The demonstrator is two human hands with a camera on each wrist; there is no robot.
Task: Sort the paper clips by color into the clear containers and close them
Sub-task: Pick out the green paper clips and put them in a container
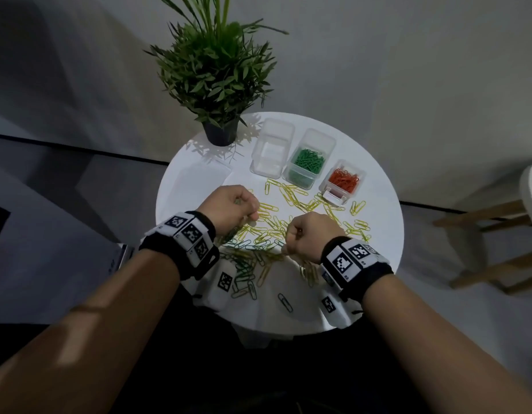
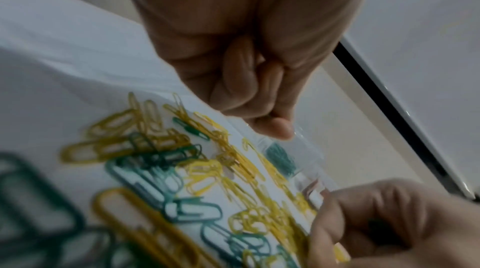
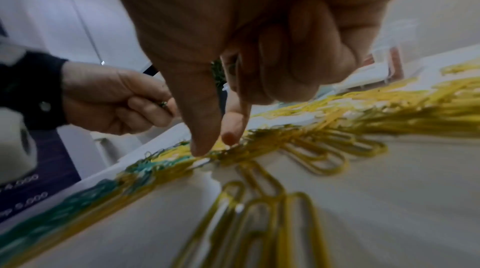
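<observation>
L hand (image 1: 229, 209) curled over the counter's (image 1: 199, 180) left side, fingers (image 2: 244, 79) closed together, prob. hoarding a few green clips; one just shows in the fist. Mixed yellow & green clips (image 1: 267, 231) lie between the hands. R hand (image 1: 306, 234) dips thumb & forefinger, nearly together, into the pile to pick. Far right: empty container (image 1: 272, 147), green-filled container (image 1: 308, 161), red-filled container (image 1: 344, 182), w/ lids open for drops.

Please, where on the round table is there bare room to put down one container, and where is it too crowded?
Bare tabletop lies on the right, between the yellow clips and the rim. A smaller patch lies at the near edge around a lone clip. Left of the empty container lies a clear lid, not bare. The middle, around both hands, is crowded with clips.
</observation>
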